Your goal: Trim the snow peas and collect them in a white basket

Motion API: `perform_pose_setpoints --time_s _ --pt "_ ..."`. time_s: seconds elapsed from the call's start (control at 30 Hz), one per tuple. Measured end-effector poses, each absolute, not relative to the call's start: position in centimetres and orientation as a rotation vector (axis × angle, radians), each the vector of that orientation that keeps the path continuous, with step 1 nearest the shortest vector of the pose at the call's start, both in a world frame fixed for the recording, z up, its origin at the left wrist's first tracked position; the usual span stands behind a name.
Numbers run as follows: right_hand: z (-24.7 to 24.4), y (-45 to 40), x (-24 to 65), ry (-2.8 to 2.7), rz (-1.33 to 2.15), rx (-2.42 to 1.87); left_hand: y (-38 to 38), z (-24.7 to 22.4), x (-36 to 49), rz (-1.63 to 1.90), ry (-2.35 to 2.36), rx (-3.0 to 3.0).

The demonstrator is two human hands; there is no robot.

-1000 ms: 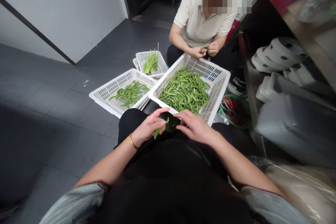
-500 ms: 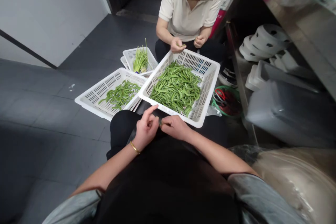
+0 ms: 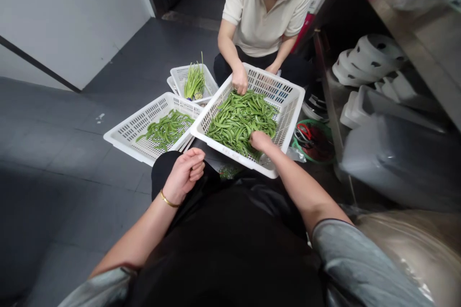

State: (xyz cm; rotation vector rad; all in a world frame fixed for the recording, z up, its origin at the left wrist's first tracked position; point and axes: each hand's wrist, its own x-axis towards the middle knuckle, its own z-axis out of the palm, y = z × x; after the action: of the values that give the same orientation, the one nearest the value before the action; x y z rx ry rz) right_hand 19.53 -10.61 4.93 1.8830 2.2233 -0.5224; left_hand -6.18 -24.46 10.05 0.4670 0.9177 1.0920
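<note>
My left hand [image 3: 187, 172], with a gold bracelet at its wrist, is closed over my lap, and what it holds, if anything, is hidden. My right hand [image 3: 260, 142] reaches into the large white basket [image 3: 236, 154], its fingertips among the green pea pods [image 3: 234, 122]. Whether it grips a pod cannot be made out. A second white basket [image 3: 124, 138] with fewer green pods [image 3: 166, 129] sits lower to the left, partly under the large one.
Opposite sits a person [image 3: 264, 29] with one hand in the large basket. Behind the second basket, a small basket [image 3: 178, 73] holds green stalks [image 3: 194, 81]. At right are a green basin [image 3: 297, 146], grey bins [image 3: 389, 153] and a metal shelf [image 3: 333, 105].
My hands have parted: the right moved forward into the pods, the left drew back leftward and its raised finger curled in. The other person's hand went down into the large basket.
</note>
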Motion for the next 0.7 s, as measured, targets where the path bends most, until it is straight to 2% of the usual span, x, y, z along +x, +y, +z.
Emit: perform_pose_setpoints --time_s 0.17,0.27,0.37,0.43,0.57,0.7 --pt "8.8 -13.2 19.8 2.454 -0.569 1.958 -24.9 10.2 -5.2 0.961 0.928 0.516" --pt "12.0 -17.3 19.0 2.918 -0.931 1.862 -24.7 10.0 -3.9 0.877 0.921 0.505" --pt "13.0 -21.4 17.2 3.222 -1.228 1.525 -24.7 10.0 -2.5 0.862 0.887 0.51" --pt "12.7 -23.0 16.2 3.222 -1.394 1.418 -24.9 10.0 -2.1 0.9 0.868 0.513" --pt "11.5 -23.9 15.6 2.927 -1.884 1.626 -25.4 10.2 -2.9 0.947 0.838 0.531" --pt "11.7 -23.7 15.5 2.865 -2.025 1.512 -26.0 10.3 -3.8 0.886 0.836 0.565"
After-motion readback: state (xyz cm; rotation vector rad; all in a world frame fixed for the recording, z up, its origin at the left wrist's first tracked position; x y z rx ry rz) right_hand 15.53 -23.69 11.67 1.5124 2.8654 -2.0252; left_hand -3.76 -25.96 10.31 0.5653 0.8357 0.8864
